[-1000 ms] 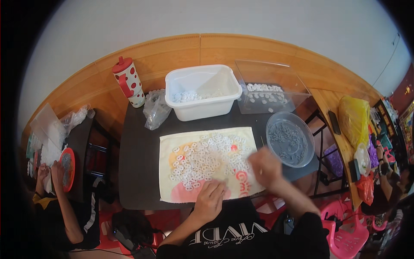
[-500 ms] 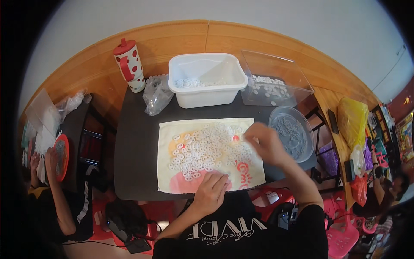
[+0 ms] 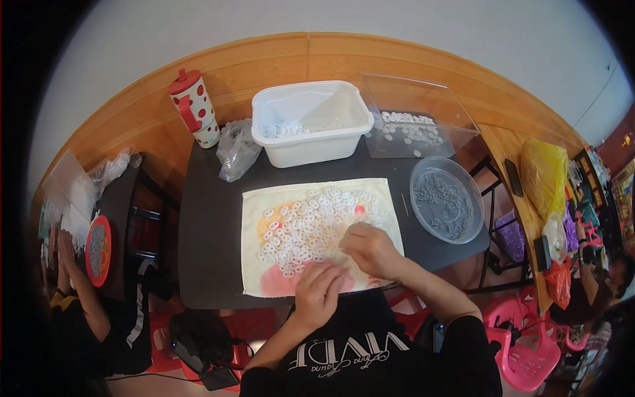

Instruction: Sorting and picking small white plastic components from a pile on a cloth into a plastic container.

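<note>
Overhead view of a dark table on which a pale cloth with orange and pink patches is spread. A heap of small white plastic rings is scattered over the middle of the cloth. The left hand is laid palm-down on the near edge of the cloth, fingers curled together over the nearest rings; whether anything is pinched beneath it cannot be told. The right hand is set just beside it, at the right rim of the heap, fingers bent down onto the rings; its grasp is likewise hidden. The two hands are close together but are not seen to touch.

Behind the cloth, a white rectangular tub with more white pieces on its bottom is shown, with a clear square tray holding a thin scatter of pieces to its right. A round clear dish with greyish pieces stands to the right of the cloth. A crumpled clear bag and a red-dotted tumbler stand at the far left.

Progress is judged as partial: a large heap remains on the cloth and in the tub, while the dish and tray are only partly filled.
</note>
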Available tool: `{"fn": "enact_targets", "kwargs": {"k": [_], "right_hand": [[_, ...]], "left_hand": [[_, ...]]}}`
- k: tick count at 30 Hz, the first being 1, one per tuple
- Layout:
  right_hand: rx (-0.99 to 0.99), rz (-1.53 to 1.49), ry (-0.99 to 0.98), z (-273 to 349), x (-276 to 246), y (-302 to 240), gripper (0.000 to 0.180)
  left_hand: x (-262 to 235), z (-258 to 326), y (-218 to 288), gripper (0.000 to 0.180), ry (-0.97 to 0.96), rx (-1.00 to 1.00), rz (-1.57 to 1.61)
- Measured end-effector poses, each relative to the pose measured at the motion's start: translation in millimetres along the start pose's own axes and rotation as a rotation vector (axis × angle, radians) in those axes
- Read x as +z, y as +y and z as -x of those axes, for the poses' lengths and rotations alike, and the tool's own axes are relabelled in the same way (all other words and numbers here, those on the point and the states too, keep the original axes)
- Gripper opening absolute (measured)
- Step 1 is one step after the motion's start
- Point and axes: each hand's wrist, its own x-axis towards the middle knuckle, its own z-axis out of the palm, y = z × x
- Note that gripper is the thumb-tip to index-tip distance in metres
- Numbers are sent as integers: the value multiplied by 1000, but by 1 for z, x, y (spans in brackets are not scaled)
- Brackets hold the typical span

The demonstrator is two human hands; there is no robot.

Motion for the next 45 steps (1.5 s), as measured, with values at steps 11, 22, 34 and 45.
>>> {"fn": "enact_targets", "kwargs": {"k": [11,22,34,45], "right_hand": [[-26,82,123,3,-5,14,18],[-73,284,-14,-24,12,30,29],[7,237,-22,-16,6,31,33],[136,-523,-8,9,-9,-13,31]], "left_hand": [[4,-6,-1,17,-30,-19,-64],[3,-1,0,18,-18,-40,-75],[1,-3,-2,17,-16,-47,-39],[7,-16,-4,18,89,-236,262]]}}
